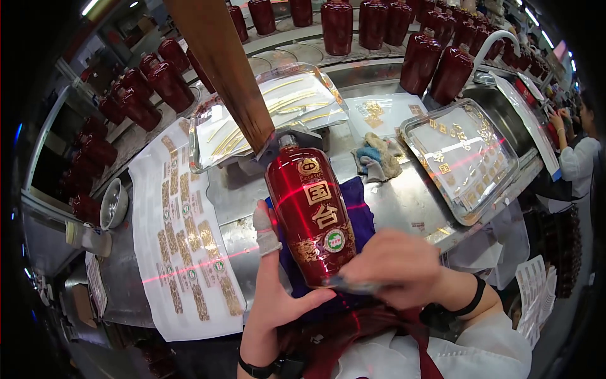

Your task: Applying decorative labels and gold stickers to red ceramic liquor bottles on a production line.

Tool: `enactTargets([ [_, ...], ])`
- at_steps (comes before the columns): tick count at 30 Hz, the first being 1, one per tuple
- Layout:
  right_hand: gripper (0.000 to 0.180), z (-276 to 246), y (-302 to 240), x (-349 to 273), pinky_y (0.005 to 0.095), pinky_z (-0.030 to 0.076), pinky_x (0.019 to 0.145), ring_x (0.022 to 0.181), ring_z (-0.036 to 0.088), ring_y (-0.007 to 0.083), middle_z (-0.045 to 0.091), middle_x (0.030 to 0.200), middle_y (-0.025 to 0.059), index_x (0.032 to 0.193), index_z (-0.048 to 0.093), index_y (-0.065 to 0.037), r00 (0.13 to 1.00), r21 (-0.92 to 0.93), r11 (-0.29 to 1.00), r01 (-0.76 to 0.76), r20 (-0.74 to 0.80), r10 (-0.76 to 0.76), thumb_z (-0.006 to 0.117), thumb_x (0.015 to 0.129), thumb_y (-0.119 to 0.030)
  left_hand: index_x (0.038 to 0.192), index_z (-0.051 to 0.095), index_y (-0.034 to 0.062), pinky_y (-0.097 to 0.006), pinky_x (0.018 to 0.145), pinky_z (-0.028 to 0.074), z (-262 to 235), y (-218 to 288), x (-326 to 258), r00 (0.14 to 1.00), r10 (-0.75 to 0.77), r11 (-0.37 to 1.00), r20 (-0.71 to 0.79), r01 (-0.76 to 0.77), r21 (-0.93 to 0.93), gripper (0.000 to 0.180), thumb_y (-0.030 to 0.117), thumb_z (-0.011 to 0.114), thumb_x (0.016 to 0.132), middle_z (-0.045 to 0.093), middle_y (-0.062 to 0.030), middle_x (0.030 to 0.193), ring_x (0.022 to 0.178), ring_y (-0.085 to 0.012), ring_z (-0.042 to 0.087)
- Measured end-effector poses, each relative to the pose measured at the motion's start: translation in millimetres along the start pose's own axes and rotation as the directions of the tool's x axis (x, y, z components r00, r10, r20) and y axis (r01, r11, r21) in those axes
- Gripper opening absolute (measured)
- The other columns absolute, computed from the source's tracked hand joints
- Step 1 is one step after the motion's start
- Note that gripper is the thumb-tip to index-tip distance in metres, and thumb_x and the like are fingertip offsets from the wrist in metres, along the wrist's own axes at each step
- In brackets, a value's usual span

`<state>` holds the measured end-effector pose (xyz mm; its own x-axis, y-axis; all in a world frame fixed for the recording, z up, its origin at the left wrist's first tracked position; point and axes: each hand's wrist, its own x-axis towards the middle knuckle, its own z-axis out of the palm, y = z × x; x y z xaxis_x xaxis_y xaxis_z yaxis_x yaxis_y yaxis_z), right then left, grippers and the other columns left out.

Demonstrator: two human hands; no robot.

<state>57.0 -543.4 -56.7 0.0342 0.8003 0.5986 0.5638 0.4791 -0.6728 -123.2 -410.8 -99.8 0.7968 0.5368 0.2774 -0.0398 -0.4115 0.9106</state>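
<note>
A glossy dark red bottle (297, 218) lies tilted on its back, neck away from me, over a dark blue cloth (356, 202). Gold characters, a gold emblem and a round green-and-white label decorate its front. My left hand (276, 287) cradles its lower left side, thumb against the base; a whitish finger cover wraps one fingertip. At the lower right of the bottle, my right hand (401, 265) is closed on a thin grey-blue flat tool (353, 285), pressed near the base. Motion blurs this hand, and the tool's exact kind does not show. Red laser lines cross the bottle.
White sheets with gold decals (189, 246) lie at left. A tray with gold strips (271, 114) sits behind the bottle, beside a wooden post (221, 69). At right are a crumpled rag (377, 158) and a clear tray of decals (464, 161). Many red bottles (420, 60) stand behind.
</note>
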Motion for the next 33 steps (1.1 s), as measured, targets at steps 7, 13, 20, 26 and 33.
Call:
enactTargets([
  [7, 0.023, -18, 30, 22, 0.0281, 0.048, 0.066, 0.074, 0.061, 0.0191, 0.066, 0.088, 0.0080, 0.096, 0.065, -0.003, 0.956, -0.073, 0.981, -0.180, -0.247, 0.157, 0.071, 0.074, 0.001, 0.144, 0.004, -0.0047, -0.037, 0.106, 0.029, 10, -3, -2, 0.993, -0.113, 0.993, 0.018, 0.114, -0.018, 0.121, 0.034, 0.084, 0.063, 0.036, -0.0206, 0.139, 0.127, -0.0259, 0.038],
  [13, 0.011, -2, 17, -1, 0.0320, 0.048, 0.068, 0.076, 0.059, 0.0231, 0.068, 0.096, 0.0073, 0.088, 0.070, -0.006, 0.977, 0.006, 0.980, 0.198, 0.085, -0.198, 0.064, 0.078, -0.006, 0.137, 0.031, -0.0001, -0.042, 0.104, 0.033, 27, 9, 2, 0.971, -0.129, 0.955, -0.201, 0.176, 0.238, 0.103, 0.028, 0.086, 0.054, 0.037, -0.0233, 0.138, 0.126, -0.0358, 0.042],
  [20, 0.016, -8, 20, 3, 0.0313, 0.048, 0.066, 0.077, 0.058, 0.0223, 0.068, 0.097, 0.0056, 0.089, 0.069, -0.008, 0.983, -0.209, 0.961, 0.180, 0.007, -0.182, 0.069, 0.073, -0.007, 0.130, 0.038, -0.0006, -0.037, 0.087, 0.048, 24, 1, 1, 0.960, -0.262, 0.964, -0.102, 0.257, -0.064, 0.095, 0.026, 0.088, 0.055, 0.060, -0.0156, 0.113, 0.099, -0.0250, 0.062],
  [26, 0.030, -13, 3, 7, 0.0353, 0.049, 0.065, 0.077, 0.059, 0.0261, 0.064, 0.092, 0.0091, 0.095, 0.065, -0.004, 0.997, 0.045, 0.999, -0.028, 0.079, 0.024, 0.071, 0.066, 0.001, 0.143, -0.014, 0.0002, -0.040, 0.104, 0.034, 18, -7, 3, 0.999, -0.022, 0.964, -0.031, 0.013, -0.266, 0.134, 0.034, 0.086, 0.061, 0.020, -0.0204, 0.148, 0.128, -0.0285, 0.039],
  [33, 0.024, -18, 33, 82, 0.0359, 0.050, 0.071, 0.083, 0.061, 0.0336, 0.062, 0.089, 0.0154, 0.097, 0.059, -0.003, 0.979, -0.126, 0.975, -0.185, -0.108, 0.172, 0.067, 0.076, -0.010, 0.146, 0.006, 0.0018, -0.035, 0.103, 0.036, 6, 9, 51, 0.951, -0.220, 0.835, -0.216, 0.069, -0.547, 0.083, 0.006, 0.062, 0.084, 0.030, -0.0165, 0.143, 0.127, -0.0230, 0.039],
])
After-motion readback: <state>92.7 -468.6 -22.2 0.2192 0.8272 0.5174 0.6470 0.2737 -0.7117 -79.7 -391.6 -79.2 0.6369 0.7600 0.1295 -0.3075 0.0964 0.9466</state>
